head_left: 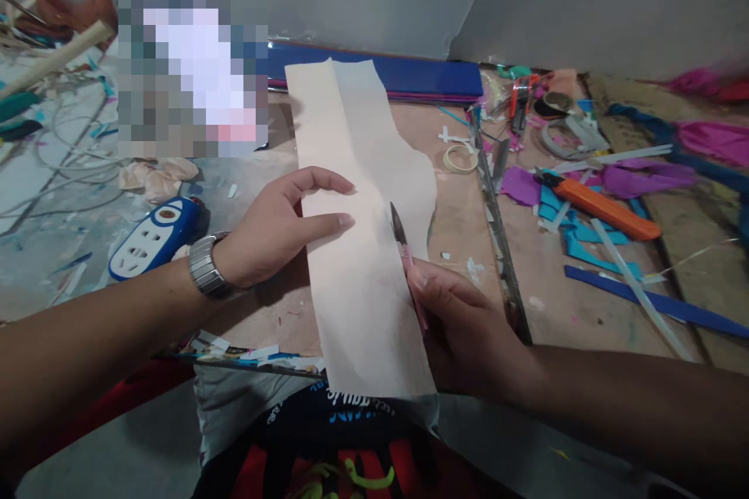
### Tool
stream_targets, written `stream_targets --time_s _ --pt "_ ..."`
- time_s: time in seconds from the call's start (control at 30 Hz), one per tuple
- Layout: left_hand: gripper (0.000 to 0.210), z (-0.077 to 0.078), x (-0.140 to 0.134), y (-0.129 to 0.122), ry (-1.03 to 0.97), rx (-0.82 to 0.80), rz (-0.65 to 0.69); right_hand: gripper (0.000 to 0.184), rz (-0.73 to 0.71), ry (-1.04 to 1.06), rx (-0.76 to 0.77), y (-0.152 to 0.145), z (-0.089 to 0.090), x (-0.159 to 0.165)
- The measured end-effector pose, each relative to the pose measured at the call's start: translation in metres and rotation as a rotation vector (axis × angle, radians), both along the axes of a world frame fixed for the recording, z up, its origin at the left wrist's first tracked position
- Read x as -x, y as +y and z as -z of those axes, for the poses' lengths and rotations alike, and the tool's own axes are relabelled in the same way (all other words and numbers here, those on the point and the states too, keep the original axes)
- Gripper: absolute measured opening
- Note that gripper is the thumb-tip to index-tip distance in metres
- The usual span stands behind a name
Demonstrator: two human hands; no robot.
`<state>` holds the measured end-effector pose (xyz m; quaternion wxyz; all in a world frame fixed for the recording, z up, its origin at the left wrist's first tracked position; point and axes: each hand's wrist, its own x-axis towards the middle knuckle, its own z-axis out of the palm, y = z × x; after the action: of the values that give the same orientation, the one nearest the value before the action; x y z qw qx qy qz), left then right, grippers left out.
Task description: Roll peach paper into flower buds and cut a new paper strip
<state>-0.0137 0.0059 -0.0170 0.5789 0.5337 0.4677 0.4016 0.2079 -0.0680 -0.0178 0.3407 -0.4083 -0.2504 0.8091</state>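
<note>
Head view, the only feed I've got. Long pale paper [368,273] lies mid-table in front of me, far end by the blue stack [409,79], near end out past the table's [465,210] front edge.

Right hand [473,320]: wrapped around the pink handles of the scissors [406,251]. Blades point away from me and sit against the paper, with a section of sheet on either side.

Left hand [272,226]: half curled over the paper's left side, thumb and index apart on top. Remaining fingers hidden; can't tell if they pinch from below. Metal watch [209,265] on that wrist.

What holds what: the table's narrow front border has paper scraps [269,355] collected along it. Cream tape roll [459,170] lies flat right of the paper, tabletop visible through its ring. Grey roll [576,144] sits farther right, among clutter.

White-and-blue socket block [153,240] is near the left wrist, sockets up; beige crumpled piece [157,179] beyond it. Right of the dark metal strip [497,242]: orange-handled tool [608,207] over cyan scraps [591,238], purple pieces beside it, blue flat strip [655,300] nearer me. Upper left, a pixelated patch masks part of my picture.
</note>
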Motion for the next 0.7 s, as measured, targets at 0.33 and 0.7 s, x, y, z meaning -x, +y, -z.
stream_targets --time_s 0.33,0.7 --pt "0.035 0.0027 0.0000 -0.0005 0.008 -0.003 0.032 0.042 -0.005 0.027 0.040 -0.0011 0.0035 -0.0016" --pt "0.034 0.0046 -0.0004 -0.0018 -0.053 0.036 0.036 0.033 -0.006 0.018 0.075 0.0009 -0.0008 -0.0018"
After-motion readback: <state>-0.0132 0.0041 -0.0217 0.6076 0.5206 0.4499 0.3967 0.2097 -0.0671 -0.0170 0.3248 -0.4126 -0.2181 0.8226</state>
